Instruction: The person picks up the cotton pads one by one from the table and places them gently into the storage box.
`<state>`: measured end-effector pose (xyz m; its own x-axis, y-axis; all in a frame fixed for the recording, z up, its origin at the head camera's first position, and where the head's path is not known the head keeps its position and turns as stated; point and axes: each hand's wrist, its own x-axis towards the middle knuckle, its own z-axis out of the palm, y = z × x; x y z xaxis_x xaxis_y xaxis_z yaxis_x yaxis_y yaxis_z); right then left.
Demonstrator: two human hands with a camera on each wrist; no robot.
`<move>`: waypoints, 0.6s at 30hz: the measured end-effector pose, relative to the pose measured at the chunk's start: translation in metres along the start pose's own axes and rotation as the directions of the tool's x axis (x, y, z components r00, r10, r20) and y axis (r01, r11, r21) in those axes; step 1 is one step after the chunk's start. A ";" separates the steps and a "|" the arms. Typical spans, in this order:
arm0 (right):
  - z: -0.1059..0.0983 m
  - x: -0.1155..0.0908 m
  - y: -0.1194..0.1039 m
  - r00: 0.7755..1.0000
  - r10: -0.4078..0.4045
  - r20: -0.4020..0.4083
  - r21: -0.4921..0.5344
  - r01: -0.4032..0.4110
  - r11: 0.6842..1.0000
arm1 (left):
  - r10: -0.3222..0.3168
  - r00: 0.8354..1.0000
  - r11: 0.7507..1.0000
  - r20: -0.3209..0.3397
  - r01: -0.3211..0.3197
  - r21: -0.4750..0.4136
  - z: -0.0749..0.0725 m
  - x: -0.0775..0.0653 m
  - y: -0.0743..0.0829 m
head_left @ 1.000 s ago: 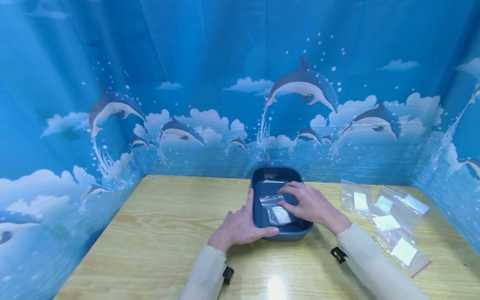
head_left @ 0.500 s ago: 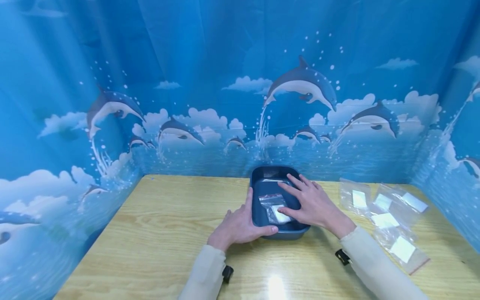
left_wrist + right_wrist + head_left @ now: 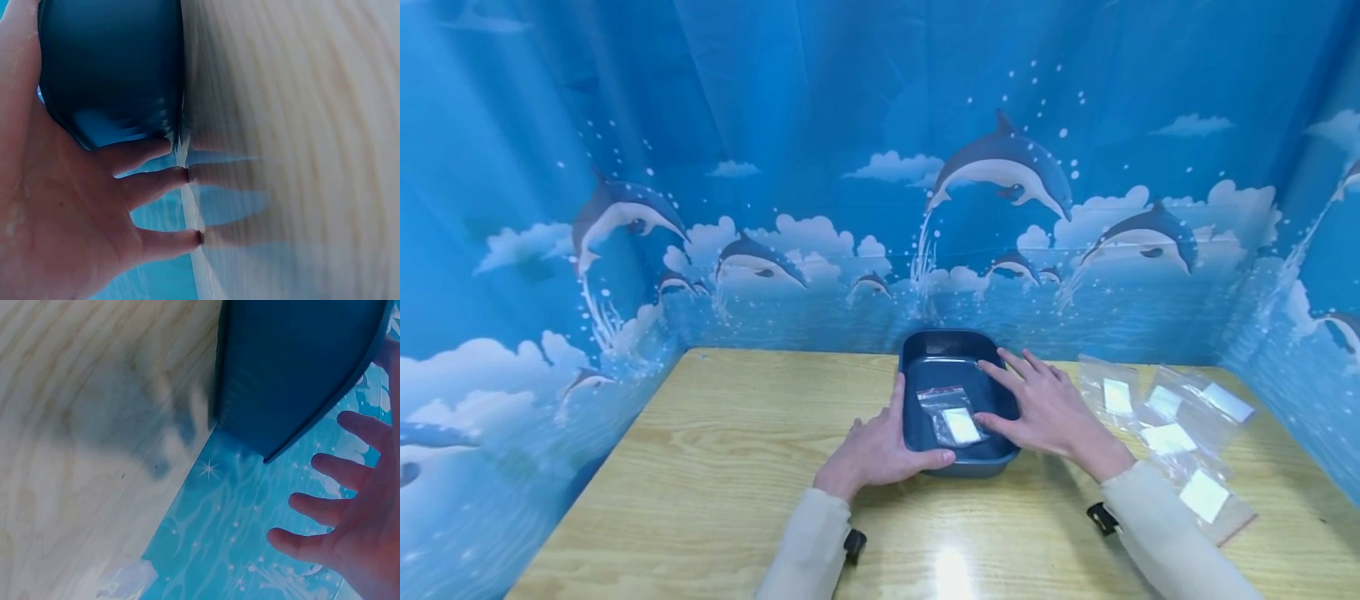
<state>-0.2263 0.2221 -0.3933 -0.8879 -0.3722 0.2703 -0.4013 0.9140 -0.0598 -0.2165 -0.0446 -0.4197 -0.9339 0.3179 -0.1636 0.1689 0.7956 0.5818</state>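
A dark blue plastic tub (image 3: 951, 470) stands near the table's back edge. Inside lies a small clear zip bag (image 3: 942, 402) with a white piece in it. My left hand (image 3: 880, 448) rests against the tub's near left corner, its thumb at the front rim and straight fingers along the left side. In the left wrist view, its spread fingers (image 3: 164, 244) reach down to the tabletop. My right hand (image 3: 1048, 412) hovers over the tub's right rim, fingers spread and holding nothing. The right wrist view shows those fingers (image 3: 306, 545) apart from the tub wall (image 3: 294, 369).
Several clear zip bags with white pieces overlap at the right of the table, one (image 3: 1204, 497) closest to the front. A blue dolphin-print curtain (image 3: 820, 167) hangs directly behind the wooden table (image 3: 700, 492) and along both sides.
My right hand has let go of the zip bag in the tub, spread its fingers and drawn back to the right. The left hand keeps its place at the tub.
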 end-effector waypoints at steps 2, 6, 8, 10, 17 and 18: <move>-0.002 -0.002 0.003 1.000 0.002 -0.006 -0.008 -0.002 1.000 | 0.004 1.000 1.000 -0.001 -0.004 -0.009 0.000 0.000 0.000; -0.005 -0.006 0.011 1.000 0.025 0.004 -0.002 -0.025 1.000 | 0.012 1.000 1.000 -0.006 -0.012 -0.024 0.000 0.000 -0.001; -0.007 -0.009 0.015 0.999 0.043 0.013 0.004 -0.043 0.999 | 0.014 1.000 0.999 -0.009 -0.015 -0.028 0.000 0.000 -0.001; -0.009 -0.011 0.019 0.998 0.058 0.013 0.007 -0.058 0.998 | 0.014 1.000 0.999 -0.009 -0.014 -0.029 0.000 0.000 -0.001; -0.013 -0.019 0.033 0.997 0.081 -0.002 0.013 -0.081 0.997 | 0.010 1.000 1.000 -0.011 -0.010 -0.014 -0.001 0.000 -0.001; -0.013 -0.020 0.035 0.996 0.084 -0.004 0.012 -0.084 0.996 | 0.008 1.000 1.000 -0.011 -0.009 -0.012 -0.001 0.000 -0.001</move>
<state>-0.2194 0.2636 -0.3887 -0.9175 -0.2934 0.2684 -0.3280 0.9401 -0.0934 -0.2165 -0.0458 -0.4198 -0.9358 0.3191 -0.1501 0.1731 0.7864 0.5929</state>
